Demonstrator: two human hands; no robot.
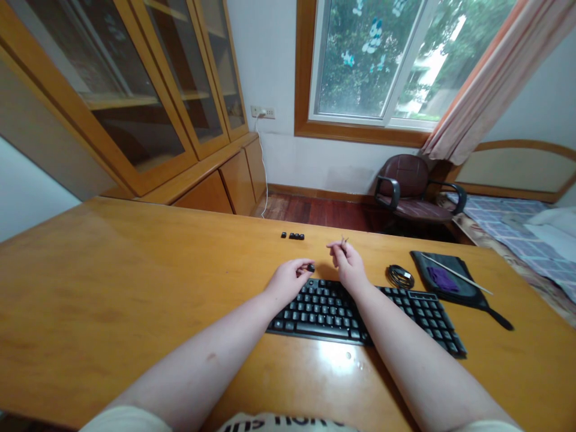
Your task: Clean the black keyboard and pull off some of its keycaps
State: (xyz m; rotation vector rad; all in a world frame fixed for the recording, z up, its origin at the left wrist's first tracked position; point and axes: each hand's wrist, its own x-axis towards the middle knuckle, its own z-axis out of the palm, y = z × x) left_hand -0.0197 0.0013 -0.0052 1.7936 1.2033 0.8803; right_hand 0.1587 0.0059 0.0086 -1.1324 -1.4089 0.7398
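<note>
A black keyboard point(321, 309) lies on the wooden desk in front of me, partly covered by my forearms. Just above its upper left edge, my left hand point(288, 281) pinches a small black keycap point(311, 267) between thumb and fingertips. My right hand point(350, 267) is raised over the keyboard's far edge, its fingers closed round a small thin tool point(344, 241) with two narrow prongs pointing up; its exact kind is too small to make out. Several loose black keycaps point(297, 236) sit in a short row near the desk's far edge, with a single keycap point(283, 235) beside them.
Right of the keyboard's far edge is a coiled black cable point(399, 276). Beyond it lies a dark pouch point(450, 288) with a purple cloth point(443, 279) and a thin pale stick point(456, 273) on top. An armchair point(407, 186) stands past the desk point(112, 300).
</note>
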